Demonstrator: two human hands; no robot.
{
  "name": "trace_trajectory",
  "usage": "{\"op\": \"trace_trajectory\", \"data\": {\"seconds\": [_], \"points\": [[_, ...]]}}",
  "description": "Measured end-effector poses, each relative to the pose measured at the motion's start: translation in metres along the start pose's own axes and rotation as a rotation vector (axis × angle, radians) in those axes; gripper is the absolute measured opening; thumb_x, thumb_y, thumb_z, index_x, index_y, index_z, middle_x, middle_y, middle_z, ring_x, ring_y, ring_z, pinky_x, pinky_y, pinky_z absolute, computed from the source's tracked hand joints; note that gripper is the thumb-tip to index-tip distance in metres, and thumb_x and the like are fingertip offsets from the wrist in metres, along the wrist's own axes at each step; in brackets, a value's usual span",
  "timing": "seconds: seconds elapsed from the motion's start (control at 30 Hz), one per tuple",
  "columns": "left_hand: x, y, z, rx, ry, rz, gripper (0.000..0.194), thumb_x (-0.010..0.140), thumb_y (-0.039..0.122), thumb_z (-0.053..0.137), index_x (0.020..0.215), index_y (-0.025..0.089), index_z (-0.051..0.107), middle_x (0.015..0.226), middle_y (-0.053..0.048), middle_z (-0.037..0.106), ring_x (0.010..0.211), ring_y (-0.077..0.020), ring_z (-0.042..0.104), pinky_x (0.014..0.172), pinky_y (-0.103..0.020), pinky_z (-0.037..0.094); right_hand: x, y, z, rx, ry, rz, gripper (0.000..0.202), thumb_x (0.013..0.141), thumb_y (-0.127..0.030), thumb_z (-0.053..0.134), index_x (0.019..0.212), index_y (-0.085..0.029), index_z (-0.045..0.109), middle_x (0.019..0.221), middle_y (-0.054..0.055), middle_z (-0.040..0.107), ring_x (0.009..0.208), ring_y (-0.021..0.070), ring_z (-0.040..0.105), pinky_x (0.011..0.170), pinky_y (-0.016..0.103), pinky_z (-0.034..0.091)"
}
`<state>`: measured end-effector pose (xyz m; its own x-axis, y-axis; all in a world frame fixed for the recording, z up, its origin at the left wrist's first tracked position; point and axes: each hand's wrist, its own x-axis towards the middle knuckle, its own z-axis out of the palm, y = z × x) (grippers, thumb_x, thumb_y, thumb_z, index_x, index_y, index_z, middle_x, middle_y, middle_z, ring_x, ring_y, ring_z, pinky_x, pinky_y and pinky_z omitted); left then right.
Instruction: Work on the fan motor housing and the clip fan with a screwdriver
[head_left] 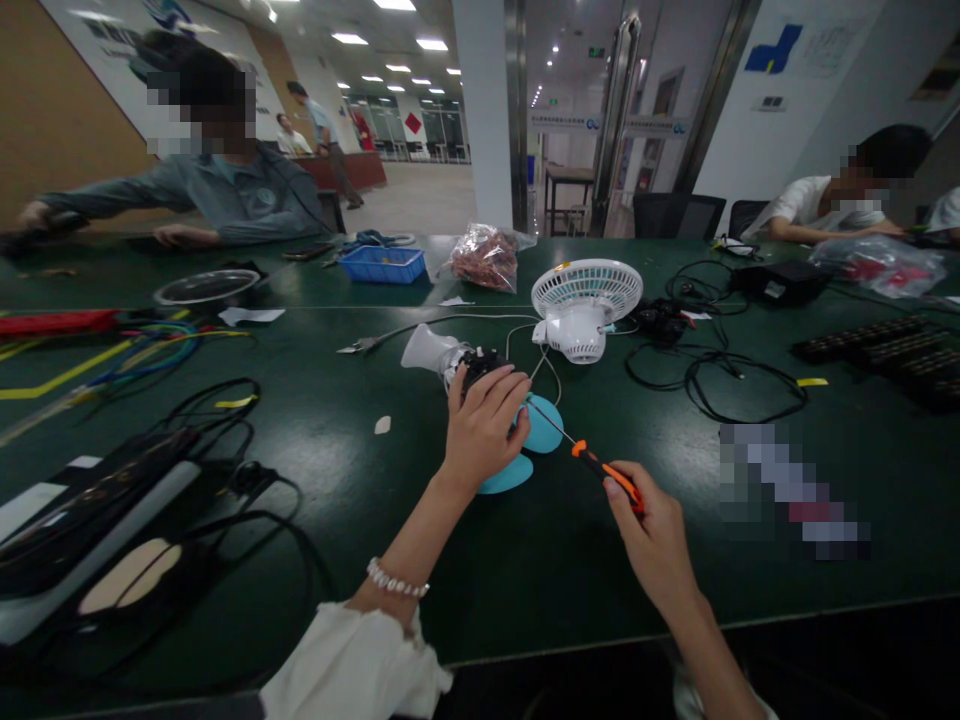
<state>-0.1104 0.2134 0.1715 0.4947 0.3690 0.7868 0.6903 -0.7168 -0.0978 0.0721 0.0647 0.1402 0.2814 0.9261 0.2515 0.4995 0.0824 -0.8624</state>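
Note:
My left hand (486,425) is wrapped over a small fan motor (480,366), its fingers covering much of the black housing. Blue fan blades (543,424) stick out below and to the right of that hand. A white stand piece (431,348) joins the motor on its left side. In my right hand (651,525) is a screwdriver (606,474) with an orange and black handle. Its shaft points up and left to the blades' hub; whether the tip touches a screw is hidden. Behind lies a white fan grille with its housing (586,310).
A blue basket (382,265) and a bag of reddish-brown material (486,258) stand at the back. Power strips and cables (97,490) lie at left. Black cables (739,385) coil at right. Other people sit across the green table (360,560).

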Motion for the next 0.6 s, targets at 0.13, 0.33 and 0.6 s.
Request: {"op": "trace_trajectory", "data": {"seconds": [0.13, 0.33, 0.6], "points": [[0.0003, 0.0002, -0.0004, 0.0, -0.001, -0.002, 0.034, 0.084, 0.02, 0.054, 0.118, 0.022, 0.06, 0.12, -0.002, 0.068, 0.119, -0.0219, 0.055, 0.118, -0.05, 0.015, 0.0, 0.0014, 0.0012, 0.021, 0.013, -0.029, 0.028, 0.095, -0.038, 0.044, 0.115, -0.021, 0.054, 0.085, 0.001, 0.062, 0.064, 0.0114, 0.056, 0.059, 0.022, 0.044], [0.0002, -0.0001, -0.0008, 0.005, -0.006, 0.0, 0.034, 0.084, 0.02, 0.054, 0.117, 0.022, 0.06, 0.12, -0.002, 0.067, 0.12, -0.0219, 0.055, 0.118, -0.051, 0.015, -0.0028, 0.0014, 0.0035, 0.054, 0.012, -0.048, 0.033, 0.089, -0.032, 0.054, 0.118, -0.021, 0.047, 0.084, 0.0, 0.059, 0.064, 0.0119, 0.058, 0.056, 0.022, 0.045], [0.0008, 0.0008, 0.0001, -0.011, -0.003, -0.018, 0.034, 0.084, 0.02, 0.053, 0.117, 0.023, 0.061, 0.119, -0.003, 0.068, 0.12, -0.0231, 0.055, 0.117, -0.052, 0.017, -0.0031, 0.0045, 0.0032, 0.136, -0.065, 0.048, 0.026, 0.092, -0.041, 0.051, 0.108, -0.02, 0.05, 0.066, -0.005, 0.053, 0.05, 0.0099, 0.05, 0.046, 0.021, 0.037]]}}
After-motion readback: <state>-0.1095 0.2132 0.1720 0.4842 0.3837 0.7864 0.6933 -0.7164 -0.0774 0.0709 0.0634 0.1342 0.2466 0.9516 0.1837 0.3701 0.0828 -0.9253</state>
